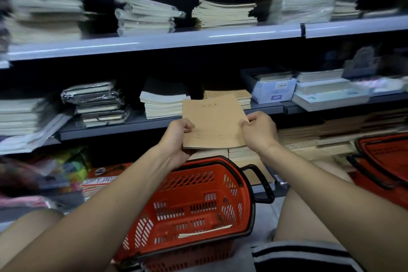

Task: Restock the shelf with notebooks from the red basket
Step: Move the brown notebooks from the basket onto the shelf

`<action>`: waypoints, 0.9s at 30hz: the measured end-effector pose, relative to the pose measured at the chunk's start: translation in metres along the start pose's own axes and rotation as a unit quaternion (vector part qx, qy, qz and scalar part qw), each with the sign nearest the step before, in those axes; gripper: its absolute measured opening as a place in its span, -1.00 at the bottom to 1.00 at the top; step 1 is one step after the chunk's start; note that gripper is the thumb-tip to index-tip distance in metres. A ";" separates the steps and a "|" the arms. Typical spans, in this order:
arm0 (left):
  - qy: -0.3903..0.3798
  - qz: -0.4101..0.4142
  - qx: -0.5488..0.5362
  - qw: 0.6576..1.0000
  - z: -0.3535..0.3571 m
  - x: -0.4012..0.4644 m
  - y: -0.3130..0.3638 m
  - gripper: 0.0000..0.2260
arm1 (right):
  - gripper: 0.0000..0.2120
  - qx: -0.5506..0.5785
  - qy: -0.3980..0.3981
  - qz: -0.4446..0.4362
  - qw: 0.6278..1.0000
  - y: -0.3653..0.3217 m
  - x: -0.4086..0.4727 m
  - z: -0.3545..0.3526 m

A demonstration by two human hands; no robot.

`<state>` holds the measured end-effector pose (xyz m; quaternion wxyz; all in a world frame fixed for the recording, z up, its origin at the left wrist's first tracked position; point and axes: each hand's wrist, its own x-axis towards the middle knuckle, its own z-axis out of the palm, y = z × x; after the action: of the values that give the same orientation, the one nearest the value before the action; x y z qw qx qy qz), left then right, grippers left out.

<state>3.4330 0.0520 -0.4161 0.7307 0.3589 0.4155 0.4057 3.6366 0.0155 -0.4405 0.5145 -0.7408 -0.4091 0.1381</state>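
Note:
A thin stack of brown-covered notebooks is held flat in the air in front of the middle shelf. My left hand grips its left near corner and my right hand grips its right edge. Just behind it on the shelf lies a low pile of matching brown notebooks. Below my arms stands the red basket with black handles, tilted toward me. One thin notebook lies at its bottom.
The upper shelf carries several paper stacks. White notebooks and wrapped black ones sit left of the brown pile, boxes to its right. A second red basket stands at the right. My knees flank the basket.

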 end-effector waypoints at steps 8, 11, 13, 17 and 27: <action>-0.062 0.037 -0.086 0.994 0.015 0.010 0.003 -0.78 | -0.84 0.065 0.050 0.006 0.997 -0.010 0.021 -0.017; -0.046 0.047 -0.068 0.996 0.020 0.018 0.003 -0.83 | -0.86 0.058 0.054 0.005 0.997 -0.007 0.029 -0.019; -0.033 0.060 -0.046 0.997 0.023 0.023 0.002 -0.82 | -0.93 0.058 0.055 0.004 0.997 -0.006 0.035 -0.019; -0.031 0.083 -0.007 0.996 0.025 0.035 0.003 -0.81 | -0.95 0.061 0.031 0.002 0.998 -0.003 0.044 -0.018; -0.022 0.102 -0.022 0.994 0.034 0.091 0.017 -0.71 | -0.66 0.174 -0.052 -0.002 0.983 0.008 0.080 -0.004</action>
<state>3.4884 0.1342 -0.4168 0.7027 0.3916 0.3514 0.4789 3.6930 0.0712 -0.4286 0.6141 -0.6310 -0.4064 0.2441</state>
